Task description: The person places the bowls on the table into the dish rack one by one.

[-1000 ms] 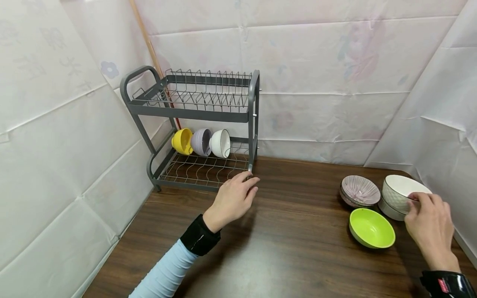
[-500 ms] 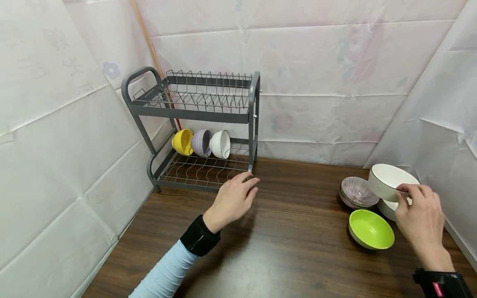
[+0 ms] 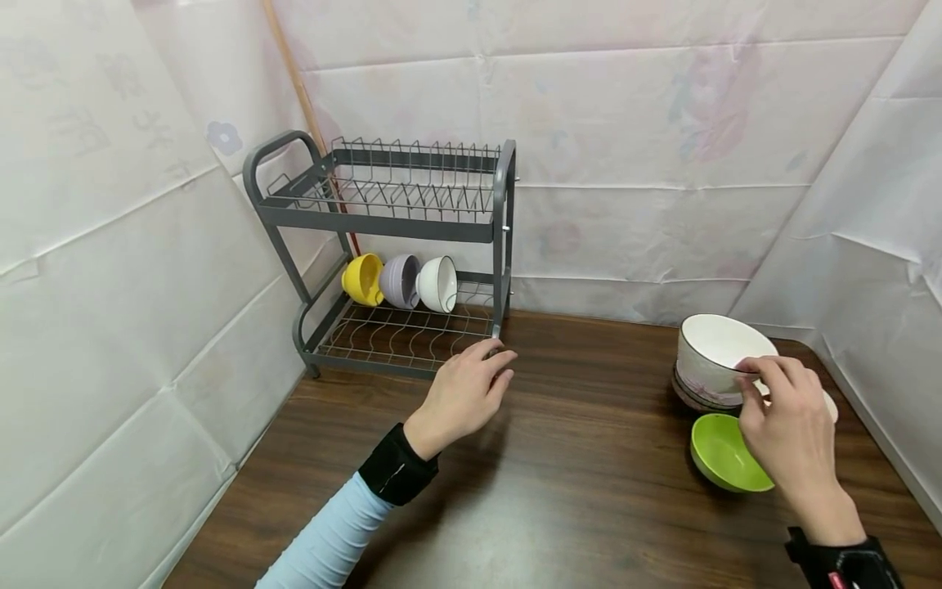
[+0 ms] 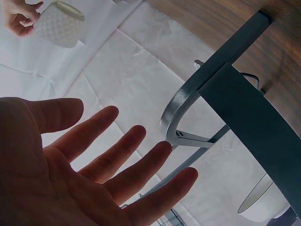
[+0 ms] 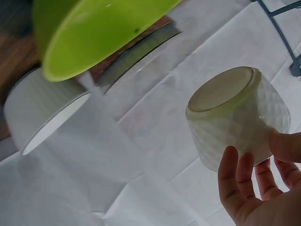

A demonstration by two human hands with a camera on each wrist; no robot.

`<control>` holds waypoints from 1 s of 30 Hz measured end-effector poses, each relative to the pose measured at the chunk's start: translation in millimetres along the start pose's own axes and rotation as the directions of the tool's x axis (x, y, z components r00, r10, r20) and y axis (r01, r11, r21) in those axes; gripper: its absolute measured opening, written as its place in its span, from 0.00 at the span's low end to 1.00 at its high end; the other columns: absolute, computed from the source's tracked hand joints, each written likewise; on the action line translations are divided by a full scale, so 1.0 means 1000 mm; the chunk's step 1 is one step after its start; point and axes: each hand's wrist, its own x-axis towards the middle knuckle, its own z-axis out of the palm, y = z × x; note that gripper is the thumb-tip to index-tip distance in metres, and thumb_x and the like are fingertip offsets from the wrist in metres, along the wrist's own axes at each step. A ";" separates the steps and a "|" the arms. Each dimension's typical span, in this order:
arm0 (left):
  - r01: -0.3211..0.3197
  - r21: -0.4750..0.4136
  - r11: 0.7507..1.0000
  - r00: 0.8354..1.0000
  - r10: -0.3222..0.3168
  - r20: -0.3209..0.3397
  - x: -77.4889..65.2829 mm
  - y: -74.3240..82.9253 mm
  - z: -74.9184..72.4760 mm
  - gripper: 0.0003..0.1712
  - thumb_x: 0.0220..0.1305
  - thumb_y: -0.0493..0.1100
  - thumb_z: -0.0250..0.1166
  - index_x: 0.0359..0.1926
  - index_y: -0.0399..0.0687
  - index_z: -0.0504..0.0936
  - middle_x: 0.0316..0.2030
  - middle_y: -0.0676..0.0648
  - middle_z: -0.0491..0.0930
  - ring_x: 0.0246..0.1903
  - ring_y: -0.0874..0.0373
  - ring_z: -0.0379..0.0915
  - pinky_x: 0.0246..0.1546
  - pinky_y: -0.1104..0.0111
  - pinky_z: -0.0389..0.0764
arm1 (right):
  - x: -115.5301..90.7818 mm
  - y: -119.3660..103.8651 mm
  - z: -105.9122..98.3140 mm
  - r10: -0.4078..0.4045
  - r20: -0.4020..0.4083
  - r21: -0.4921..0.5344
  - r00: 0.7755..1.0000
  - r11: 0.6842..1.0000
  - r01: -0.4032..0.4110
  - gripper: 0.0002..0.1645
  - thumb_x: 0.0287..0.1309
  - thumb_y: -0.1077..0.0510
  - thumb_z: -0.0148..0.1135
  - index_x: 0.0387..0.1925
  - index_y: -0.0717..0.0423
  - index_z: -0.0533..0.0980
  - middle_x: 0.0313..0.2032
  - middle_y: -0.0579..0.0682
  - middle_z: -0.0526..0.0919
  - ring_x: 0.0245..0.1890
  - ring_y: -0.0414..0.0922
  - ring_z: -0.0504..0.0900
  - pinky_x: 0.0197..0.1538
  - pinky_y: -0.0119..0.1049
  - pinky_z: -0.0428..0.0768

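Note:
My right hand (image 3: 791, 429) pinches the rim of a white bowl (image 3: 710, 360) with a dark edge line. In the right wrist view the textured bowl (image 5: 235, 117) hangs in the air, its round foot showing. It overlaps the stacked pinkish-purple bowls (image 3: 702, 399) in the head view. A lime-green bowl (image 3: 724, 458) sits just in front of them, and behind my right hand a second white bowl (image 5: 47, 108) is partly hidden. My left hand (image 3: 464, 397) has its fingers loosely extended beside the lower front right corner of the grey dish rack (image 3: 383, 225). It holds nothing.
On the rack's lower tier a yellow bowl (image 3: 362, 280), a purple bowl (image 3: 401, 282) and a white small bowl (image 3: 437, 285) stand on their sides. The upper tier (image 3: 412, 196) has wire dividers. White sheeting (image 3: 625, 164) walls off the back and sides of the brown wooden table (image 3: 574, 458).
My right hand has lifted the white bowl off the other white bowl and carried it left, over the pinkish-purple stack. My left hand has stayed by the rack.

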 end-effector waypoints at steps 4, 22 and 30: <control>-0.006 0.000 1.000 1.000 0.006 -0.001 0.000 0.002 0.000 0.18 0.80 0.46 0.60 0.64 0.50 0.85 0.63 0.43 0.79 0.64 0.49 0.76 0.58 0.54 0.81 | 0.000 -0.012 0.004 -0.029 0.000 0.037 1.000 0.999 0.029 0.13 0.53 0.78 0.70 0.40 0.67 0.81 0.41 0.64 0.80 0.37 0.64 0.74 0.39 0.48 0.63; -0.129 -0.147 0.981 0.987 0.113 -0.114 -0.002 0.012 0.002 0.16 0.79 0.44 0.62 0.62 0.50 0.85 0.58 0.50 0.79 0.51 0.58 0.80 0.45 0.64 0.83 | -0.009 -0.066 0.026 -0.141 0.019 0.172 0.990 0.976 0.136 0.08 0.58 0.71 0.68 0.41 0.63 0.83 0.42 0.60 0.82 0.46 0.62 0.78 0.54 0.42 0.68; -0.200 -0.171 0.965 0.961 0.160 -0.224 0.000 0.014 0.001 0.15 0.76 0.42 0.66 0.60 0.49 0.86 0.55 0.50 0.80 0.51 0.58 0.80 0.46 0.64 0.83 | -0.011 -0.084 0.040 -0.212 -0.013 0.229 0.977 0.951 0.209 0.08 0.58 0.69 0.66 0.40 0.63 0.84 0.41 0.58 0.83 0.41 0.59 0.79 0.45 0.45 0.72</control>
